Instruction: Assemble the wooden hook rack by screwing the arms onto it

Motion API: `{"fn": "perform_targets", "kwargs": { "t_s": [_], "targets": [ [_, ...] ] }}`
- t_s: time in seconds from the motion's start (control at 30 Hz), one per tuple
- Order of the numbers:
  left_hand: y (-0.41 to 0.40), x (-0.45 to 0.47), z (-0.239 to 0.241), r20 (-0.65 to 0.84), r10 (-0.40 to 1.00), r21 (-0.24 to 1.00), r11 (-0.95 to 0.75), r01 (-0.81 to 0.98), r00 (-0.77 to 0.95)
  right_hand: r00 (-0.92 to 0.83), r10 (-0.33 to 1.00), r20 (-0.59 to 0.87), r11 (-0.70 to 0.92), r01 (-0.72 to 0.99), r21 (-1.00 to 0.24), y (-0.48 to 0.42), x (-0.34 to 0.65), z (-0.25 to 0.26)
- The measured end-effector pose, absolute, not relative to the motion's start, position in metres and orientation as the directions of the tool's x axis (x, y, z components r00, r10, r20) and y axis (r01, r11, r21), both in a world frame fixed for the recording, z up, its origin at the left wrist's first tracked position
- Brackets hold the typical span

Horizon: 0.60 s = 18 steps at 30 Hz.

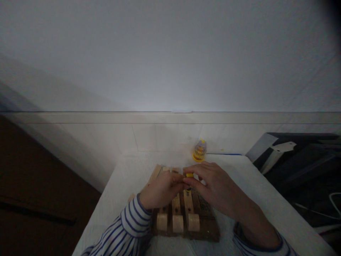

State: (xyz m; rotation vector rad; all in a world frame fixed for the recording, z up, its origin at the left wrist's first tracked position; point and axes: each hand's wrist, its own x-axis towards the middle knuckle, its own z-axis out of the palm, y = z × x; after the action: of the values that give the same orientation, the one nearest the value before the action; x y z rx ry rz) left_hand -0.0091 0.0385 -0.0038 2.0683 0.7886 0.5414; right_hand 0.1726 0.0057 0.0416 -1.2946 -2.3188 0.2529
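Observation:
A dark wooden board (204, 227) with several pale wooden slats and rounded blocks (178, 222) lies on the white table (255, 188) in front of me. Above the board, my left hand (161, 190) and my right hand (213, 185) meet with fingers pinched together. Between the fingertips sits a small yellow piece (189, 175), pinched by my right hand's fingers. My left hand's fingertips touch the same spot; what they hold is hidden.
A small yellow container with a clear domed top (199, 150) stands at the table's far edge, against the white tiled wall. Dark equipment with a white bracket (279, 151) sits to the right. A brown floor (34, 192) lies to the left.

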Motion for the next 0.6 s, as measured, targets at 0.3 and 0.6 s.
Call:
{"fn": "perform_targets", "kwargs": {
  "t_s": [0.3,0.6],
  "targets": [
    [0.0372,-0.0082,0.0023,0.081,0.704,0.796,-0.472,0.380,0.706,-0.452,0.835,0.315,0.545,0.759,-0.356,0.0049,0.1724,0.0424],
    [0.0367,-0.0067,0.0004,0.094,0.799,0.789,-0.424,0.444,0.594,-0.440,0.836,0.329,0.540,0.767,-0.347,0.0067,0.1718,0.0407]
  ]
}}
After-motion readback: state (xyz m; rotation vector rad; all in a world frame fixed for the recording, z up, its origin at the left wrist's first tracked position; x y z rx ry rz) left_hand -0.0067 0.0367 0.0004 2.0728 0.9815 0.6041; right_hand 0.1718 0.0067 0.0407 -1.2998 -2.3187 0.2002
